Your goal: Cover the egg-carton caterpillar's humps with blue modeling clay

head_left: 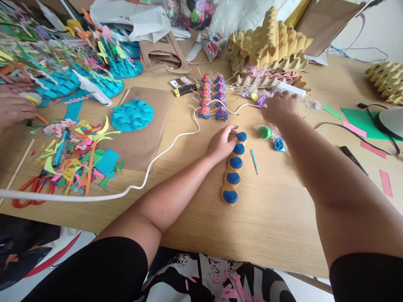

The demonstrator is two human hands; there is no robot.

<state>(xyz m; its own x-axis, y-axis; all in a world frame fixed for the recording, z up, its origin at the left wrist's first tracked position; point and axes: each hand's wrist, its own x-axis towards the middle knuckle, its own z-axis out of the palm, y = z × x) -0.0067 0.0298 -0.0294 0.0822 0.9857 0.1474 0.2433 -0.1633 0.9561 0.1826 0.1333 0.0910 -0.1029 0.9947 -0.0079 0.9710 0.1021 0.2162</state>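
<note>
A yellow egg-carton strip lies lengthwise on the table, its bumps topped with blue clay. My left hand is closed at its far end, fingers and thumb against the edge. Farther off to the right, my right hand bends its fingers down beside a white box and purple clay; whatever its fingertips hold is hidden. Bagged green clay and bagged blue clay lie below that hand. A small light-blue stick tool rests right of the strip.
Red and purple carton caterpillars with pins stand behind. A white cable crosses the table. At left are paper scraps, red scissors and another person's hands. Egg trays are stacked at the back.
</note>
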